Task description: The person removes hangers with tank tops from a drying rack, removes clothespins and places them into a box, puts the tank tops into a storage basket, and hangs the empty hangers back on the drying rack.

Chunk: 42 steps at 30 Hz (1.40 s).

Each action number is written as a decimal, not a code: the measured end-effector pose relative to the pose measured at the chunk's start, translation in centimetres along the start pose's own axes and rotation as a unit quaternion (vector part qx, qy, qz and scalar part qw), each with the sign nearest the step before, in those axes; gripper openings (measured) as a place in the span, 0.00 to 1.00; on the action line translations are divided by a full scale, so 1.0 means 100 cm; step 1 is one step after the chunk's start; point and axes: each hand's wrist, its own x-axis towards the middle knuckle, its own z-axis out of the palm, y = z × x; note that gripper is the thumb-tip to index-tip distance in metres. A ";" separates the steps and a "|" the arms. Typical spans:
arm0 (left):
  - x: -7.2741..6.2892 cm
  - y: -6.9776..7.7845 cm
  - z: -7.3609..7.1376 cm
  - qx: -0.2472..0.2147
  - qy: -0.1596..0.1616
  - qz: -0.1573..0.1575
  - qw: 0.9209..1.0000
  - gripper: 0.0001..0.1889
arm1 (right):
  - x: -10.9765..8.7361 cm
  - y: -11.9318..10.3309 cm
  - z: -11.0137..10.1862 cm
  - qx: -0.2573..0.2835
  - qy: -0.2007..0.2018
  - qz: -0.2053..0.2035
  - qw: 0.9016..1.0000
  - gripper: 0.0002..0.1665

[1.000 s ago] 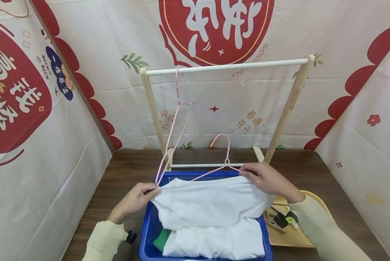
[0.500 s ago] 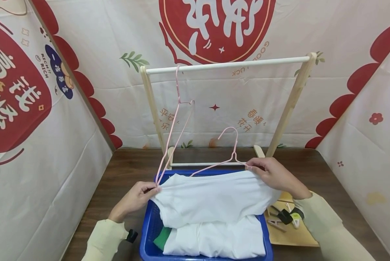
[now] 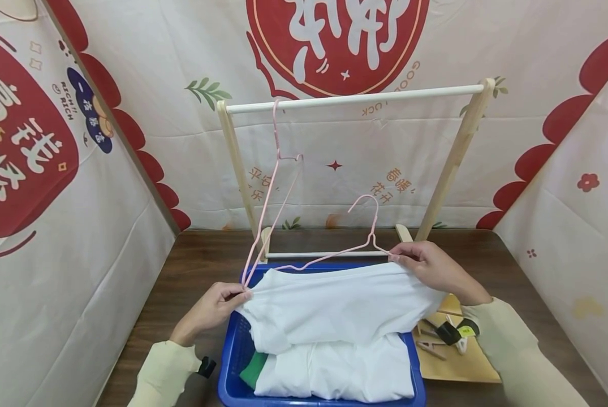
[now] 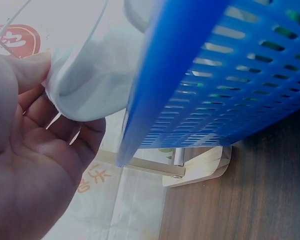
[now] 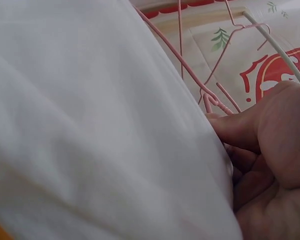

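Observation:
A white garment [image 3: 334, 305] is stretched between both hands above a blue basket [image 3: 227, 362]. My left hand [image 3: 212, 311] pinches its left corner, the thumb on the cloth edge in the left wrist view. My right hand [image 3: 436, 271] pinches the other top corner together with the arm of a pink hanger [image 3: 372, 232], whose hook points up. The hanger's left arm runs along the garment's top edge, its end hidden behind the cloth. A second pink hanger [image 3: 268, 198] hangs from the rack, its lower corner right at my left fingertips.
Behind the basket stands a wooden rack [image 3: 456, 152] with a white top rail [image 3: 354, 99]. More folded white cloth [image 3: 334, 373] and a green piece [image 3: 253, 370] lie in the basket. A yellow tray [image 3: 456, 367] with clothes pegs [image 3: 432, 350] sits at the right.
My right hand has moved right and slightly up, drawing the garment wider and carrying the pink hanger along. The left hand has stayed nearly still.

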 end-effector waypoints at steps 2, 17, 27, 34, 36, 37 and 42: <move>0.000 0.001 0.000 0.002 0.000 0.002 1.000 0.09 | 0.000 0.001 0.000 0.003 -0.004 0.007 1.000 0.09; 0.000 0.001 -0.001 0.001 -0.002 0.020 1.000 0.08 | -0.001 0.004 0.000 0.018 -0.016 0.046 0.999 0.10; 0.002 -0.004 0.001 0.022 0.001 0.020 1.000 0.08 | -0.001 0.008 0.000 0.072 0.001 0.112 0.991 0.11; 0.000 0.001 0.000 0.016 -0.006 0.004 1.000 0.08 | 0.000 0.008 0.000 0.094 0.014 0.135 0.986 0.14; -0.001 0.001 -0.002 0.007 -0.008 0.002 1.000 0.09 | 0.000 0.007 0.000 0.104 0.013 0.140 0.985 0.15; -0.001 0.001 -0.002 0.002 -0.009 0.002 1.000 0.09 | 0.000 0.007 0.000 0.108 0.013 0.141 0.984 0.15; -0.001 0.000 -0.003 -0.005 -0.011 0.004 1.000 0.09 | 0.002 0.003 -0.001 0.132 0.015 0.146 0.980 0.15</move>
